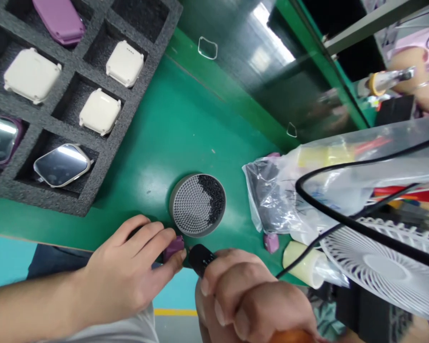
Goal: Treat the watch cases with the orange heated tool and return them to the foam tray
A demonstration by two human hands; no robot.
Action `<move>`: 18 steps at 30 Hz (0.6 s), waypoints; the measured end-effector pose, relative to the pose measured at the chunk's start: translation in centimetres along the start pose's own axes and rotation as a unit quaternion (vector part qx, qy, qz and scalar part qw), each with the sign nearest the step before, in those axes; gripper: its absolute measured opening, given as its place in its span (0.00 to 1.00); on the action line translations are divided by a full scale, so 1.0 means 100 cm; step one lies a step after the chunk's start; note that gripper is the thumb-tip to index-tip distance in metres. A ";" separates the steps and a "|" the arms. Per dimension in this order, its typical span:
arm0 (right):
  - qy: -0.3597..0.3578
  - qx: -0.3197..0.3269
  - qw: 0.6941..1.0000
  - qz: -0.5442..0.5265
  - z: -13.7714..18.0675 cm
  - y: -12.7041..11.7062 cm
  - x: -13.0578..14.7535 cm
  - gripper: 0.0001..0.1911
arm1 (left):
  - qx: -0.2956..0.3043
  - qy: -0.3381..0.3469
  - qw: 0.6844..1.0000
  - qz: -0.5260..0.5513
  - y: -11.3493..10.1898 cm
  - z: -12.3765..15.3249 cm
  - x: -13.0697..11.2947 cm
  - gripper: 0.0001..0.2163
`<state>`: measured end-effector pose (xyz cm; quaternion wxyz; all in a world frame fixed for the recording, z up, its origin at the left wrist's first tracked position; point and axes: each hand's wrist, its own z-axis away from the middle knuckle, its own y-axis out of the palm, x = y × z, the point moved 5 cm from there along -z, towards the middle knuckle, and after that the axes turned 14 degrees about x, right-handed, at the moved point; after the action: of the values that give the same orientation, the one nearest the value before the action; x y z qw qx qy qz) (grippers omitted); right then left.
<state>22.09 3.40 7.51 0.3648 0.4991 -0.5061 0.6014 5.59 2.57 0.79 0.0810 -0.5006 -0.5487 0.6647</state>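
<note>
My left hand (pixel 139 259) is closed around a purple watch-like case (pixel 174 247) at the bench's near edge; most of the case is hidden under the fingers. In my right hand (pixel 250 295) is an electric screwdriver with a black nose (pixel 200 258) and an orange part at the bottom of the view. Its tip points at the purple case, close beside it; whether they touch I cannot tell. Just beyond both hands sits a round grey dish (pixel 191 205) with a dimpled floor, and tiny black screws heap along its right side.
A grey foam tray (pixel 128 112) at upper left holds several white, purple and glass-faced watch-like cases. On the right lie clear plastic bags (pixel 282 190), a black cable (pixel 329 209), a tape roll (pixel 300 262) and a white fan (pixel 382 267). Another person's arm (pixel 411 57) shows at upper right.
</note>
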 end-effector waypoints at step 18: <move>-0.149 -0.224 0.959 -0.088 0.007 0.000 0.014 0.13 | 0.026 0.001 1.000 -0.011 -0.007 -0.005 0.003 0.11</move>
<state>21.88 2.63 8.82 0.4393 0.5312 -0.6304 0.3570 5.52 3.34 1.20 0.1017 -0.4932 -0.5363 0.6774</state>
